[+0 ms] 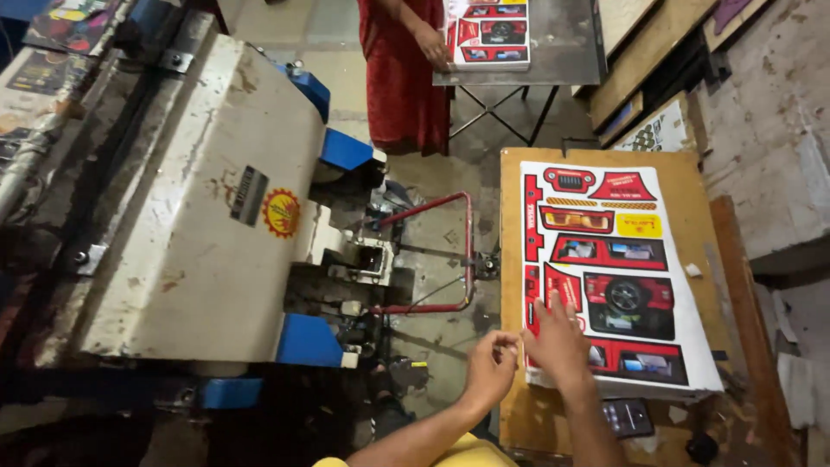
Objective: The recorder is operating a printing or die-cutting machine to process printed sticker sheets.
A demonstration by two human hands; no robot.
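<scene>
A stack of printed sheets [618, 268], white with red and black die-cut car-themed panels, lay on a wooden bench [519, 406] in the right half of the frame. The right hand [558, 342] rested flat on the lower left corner of the top sheet, fingers spread and its grip open, pressing rather than clasping. Just to its left, the left hand [491, 367] hovered at the bench edge with fingertips pinched together near the sheet's corner; whether that grip held the paper's edge could not be told.

A dark phone [628, 418] lay on the bench below the stack, toward the lower right. Left of the bench, a red metal bar frame [462, 251] stood over the concrete floor. The left half of the frame was filled by a large cream-coloured machine [199, 216] with blue fittings and a round red-and-yellow sticker. At the top centre, another person in a red garment [399, 78] stood by a metal table [562, 52], one hand touching a similar printed sheet [488, 33].
</scene>
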